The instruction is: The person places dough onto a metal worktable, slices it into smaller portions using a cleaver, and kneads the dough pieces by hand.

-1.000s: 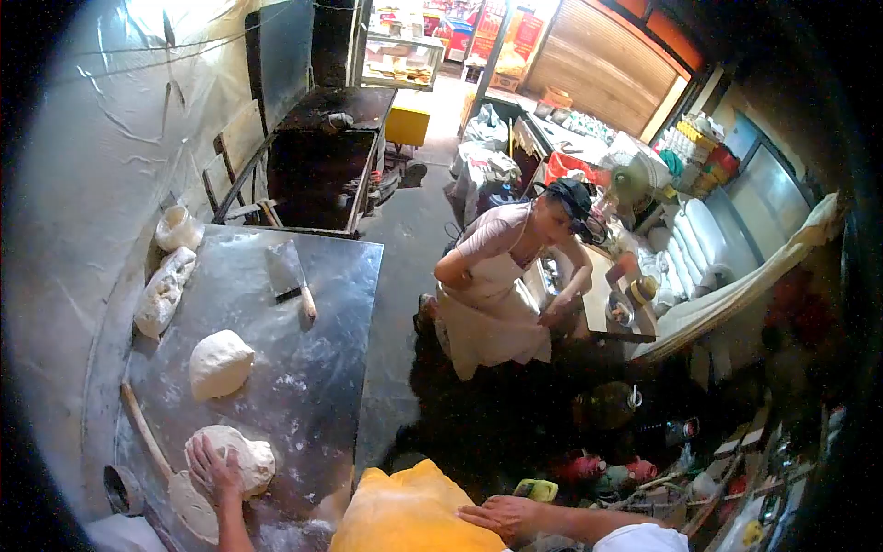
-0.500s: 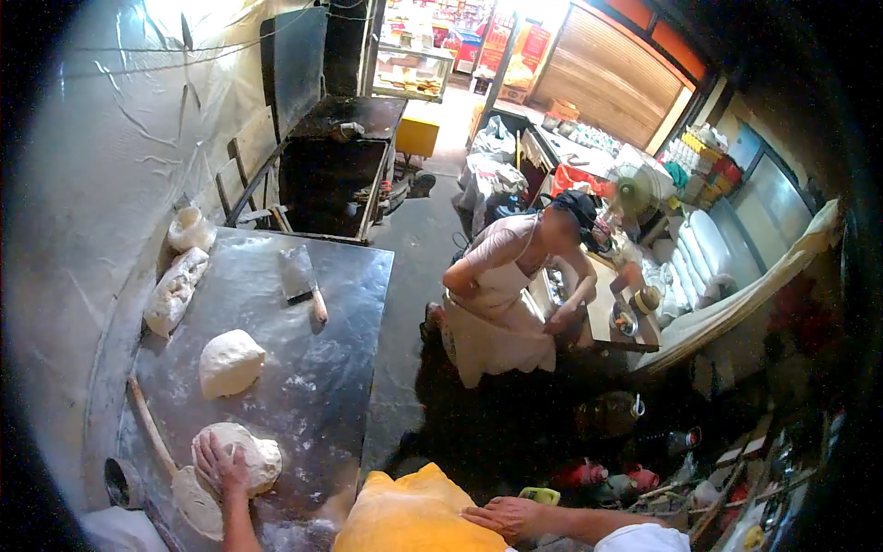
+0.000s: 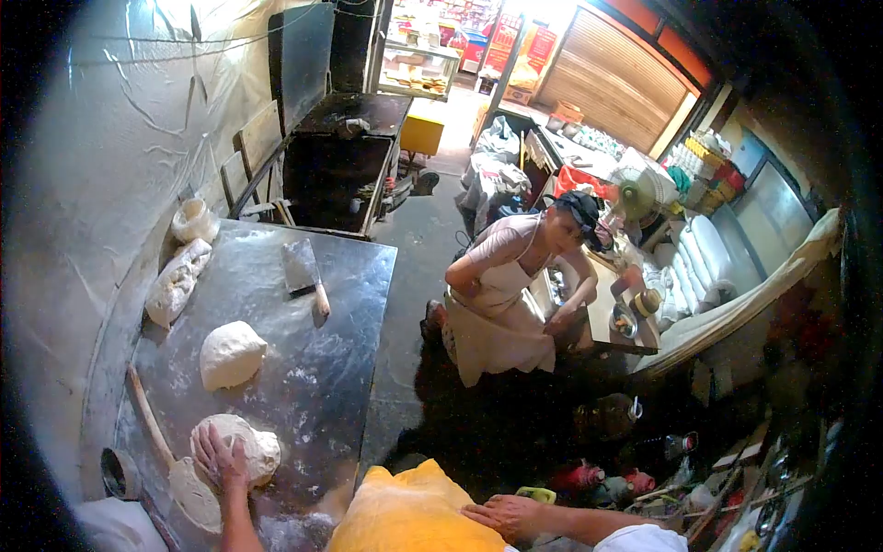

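Pale dough (image 3: pixel 264 453), lower left, lies under the left hand (image 3: pixel 223 457), fingers slightly apart; bottom centre, the right hand (image 3: pixel 508 517), fingers extended, touches yellow cloth (image 3: pixel 405 506).

From where I stand, the metal table (image 3: pixel 359 276) has a dull sheen, dusted with white flour (image 3: pixel 299 375) in smears and patches. Toward its far end lies a broad-bladed scraper (image 3: pixel 300 267) with a wooden handle. One rounded dough lump (image 3: pixel 232 356) sits by itself mid-table; a second lump of dough (image 3: pixel 262 455) rests nearer. Just beside that, a flat pale round piece (image 3: pixel 194 499) meets a slim wooden stick (image 3: pixel 149 414) near the left edge.
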Tool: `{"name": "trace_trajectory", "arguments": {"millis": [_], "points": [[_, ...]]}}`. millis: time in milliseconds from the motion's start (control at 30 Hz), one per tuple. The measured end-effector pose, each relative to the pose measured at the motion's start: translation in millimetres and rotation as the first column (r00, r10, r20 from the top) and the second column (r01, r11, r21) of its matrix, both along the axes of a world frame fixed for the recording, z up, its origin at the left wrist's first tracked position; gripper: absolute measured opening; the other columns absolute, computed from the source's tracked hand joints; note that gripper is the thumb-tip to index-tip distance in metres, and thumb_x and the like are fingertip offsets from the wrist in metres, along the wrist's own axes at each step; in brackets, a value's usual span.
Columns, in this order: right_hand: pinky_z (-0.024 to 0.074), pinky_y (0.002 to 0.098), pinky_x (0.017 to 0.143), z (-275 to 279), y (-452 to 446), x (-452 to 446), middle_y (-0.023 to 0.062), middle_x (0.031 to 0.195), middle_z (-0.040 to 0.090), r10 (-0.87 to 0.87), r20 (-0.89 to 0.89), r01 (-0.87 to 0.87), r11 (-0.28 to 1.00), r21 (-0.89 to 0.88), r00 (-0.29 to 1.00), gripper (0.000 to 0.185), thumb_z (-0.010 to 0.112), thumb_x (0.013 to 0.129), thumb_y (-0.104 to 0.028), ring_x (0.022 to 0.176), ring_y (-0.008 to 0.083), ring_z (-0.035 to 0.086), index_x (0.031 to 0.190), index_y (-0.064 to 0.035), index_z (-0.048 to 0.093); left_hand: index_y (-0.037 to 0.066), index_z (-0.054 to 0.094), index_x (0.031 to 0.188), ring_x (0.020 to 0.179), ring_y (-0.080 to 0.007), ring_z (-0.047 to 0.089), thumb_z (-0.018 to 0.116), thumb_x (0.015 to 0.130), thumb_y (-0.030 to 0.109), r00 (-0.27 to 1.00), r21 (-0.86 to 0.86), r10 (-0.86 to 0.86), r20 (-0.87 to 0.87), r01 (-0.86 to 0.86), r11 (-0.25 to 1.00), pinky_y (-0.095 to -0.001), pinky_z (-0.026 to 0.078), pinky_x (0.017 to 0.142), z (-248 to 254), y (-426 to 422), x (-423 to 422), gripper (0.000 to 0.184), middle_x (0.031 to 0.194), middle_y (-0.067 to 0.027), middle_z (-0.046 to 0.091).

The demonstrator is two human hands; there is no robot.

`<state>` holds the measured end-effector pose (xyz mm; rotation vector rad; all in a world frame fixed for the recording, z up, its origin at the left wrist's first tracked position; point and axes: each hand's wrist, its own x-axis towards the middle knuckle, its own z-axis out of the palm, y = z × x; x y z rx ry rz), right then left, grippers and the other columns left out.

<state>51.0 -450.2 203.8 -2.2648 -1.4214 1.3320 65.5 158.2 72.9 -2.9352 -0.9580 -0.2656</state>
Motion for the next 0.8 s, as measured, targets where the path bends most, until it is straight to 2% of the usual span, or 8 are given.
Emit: {"name": "trace_trajectory", "arguments": {"millis": [67,133,300,400,467,667,800], "points": [[0.0423,0.0463,0.113,3.2,1.0,1.5,0.0224,0.166,0.034,0.008,-0.01,-0.008,1.0,-0.027,1.0,0.087,0.058,0.101,-0.04,0.13,0.0369,0.06,0.165,0.0005,0.016,0.013,0.042,0.159,0.159,-0.0296,0.025,0.062,0.095,0.046,0.998,-0.026,0.033,-0.049,-0.034,0.999,-0.0537,0.019,0.127,13.8,-6.7,2.1,0.075,0.168,-0.009,0.037],[0.0435,0.0462,0.111,-0.7,-1.4,0.6,0.0223,0.165,0.036,-0.012,-0.002,0.012,0.999,0.032,1.0,0.088,0.059,0.1,-0.04,0.128,0.0369,0.061,0.165,0.0008,0.017,0.013,0.041,0.16,0.159,-0.0297,0.024,0.061,0.096,0.047,0.998,-0.023,0.022,-0.052,-0.024,0.999,-0.0541,0.019,0.127,14.9,-5.9,0.8,0.075,0.168,-0.0091,0.037],[0.0448,0.0459,0.11,-8.1,-1.5,-1.7,0.0235,0.164,0.036,0.006,0.013,-0.006,1.0,0.027,1.0,0.09,0.06,0.099,-0.041,0.129,0.0368,0.061,0.165,0.0009,0.016,0.013,0.041,0.159,0.159,-0.03,0.024,0.061,0.097,0.047,0.997,-0.053,0.041,-0.06,-0.044,0.998,-0.055,0.018,0.127,20.0,-11.5,1.9,0.074,0.168,-0.0096,0.036],[0.0451,0.0461,0.11,-5.2,0.0,-0.4,0.0243,0.163,0.036,0.0,0.008,0.0,1.0,0.024,1.0,0.091,0.061,0.099,-0.042,0.129,0.0368,0.06,0.165,0.0005,0.016,0.013,0.043,0.158,0.158,-0.0311,0.026,0.062,0.096,0.045,1.0,-0.019,0.023,-0.011,-0.023,1.0,-0.0557,0.019,0.126,14.0,-8.8,-0.6,0.073,0.167,-0.0109,0.038],[0.045,0.0463,0.11,-5.3,0.2,0.1,0.0246,0.163,0.037,-0.001,0.006,0.001,1.0,0.017,1.0,0.092,0.062,0.098,-0.042,0.13,0.0369,0.06,0.165,0.0003,0.015,0.013,0.045,0.157,0.156,-0.0332,0.029,0.063,0.096,0.044,0.997,0.02,-0.049,0.061,0.048,0.999,-0.0565,0.021,0.125,8.2,-4.0,-0.9,0.071,0.165,-0.0123,0.041],[0.0456,0.0465,0.109,-6.9,-2.1,2.0,0.0242,0.161,0.039,0.033,0.029,-0.034,0.999,0.028,0.999,0.092,0.063,0.097,-0.041,0.13,0.0376,0.059,0.166,-0.0005,0.016,0.011,0.045,0.156,0.155,-0.0353,0.031,0.065,0.094,0.042,0.998,0.004,-0.042,0.053,0.042,0.999,-0.057,0.021,0.124,7.7,-2.2,-0.2,0.072,0.164,-0.0127,0.042],[0.0464,0.0457,0.108,-16.8,-4.3,-0.5,0.0239,0.161,0.039,-0.002,0.024,0.001,0.998,0.055,1.0,0.09,0.06,0.099,-0.04,0.127,0.0377,0.061,0.165,0.0005,0.016,0.011,0.046,0.156,0.154,-0.0354,0.031,0.065,0.094,0.042,0.997,0.002,-0.041,0.073,0.041,0.999,-0.0571,0.021,0.124,8.7,-3.2,-0.4,0.072,0.164,-0.0128,0.042]]}}
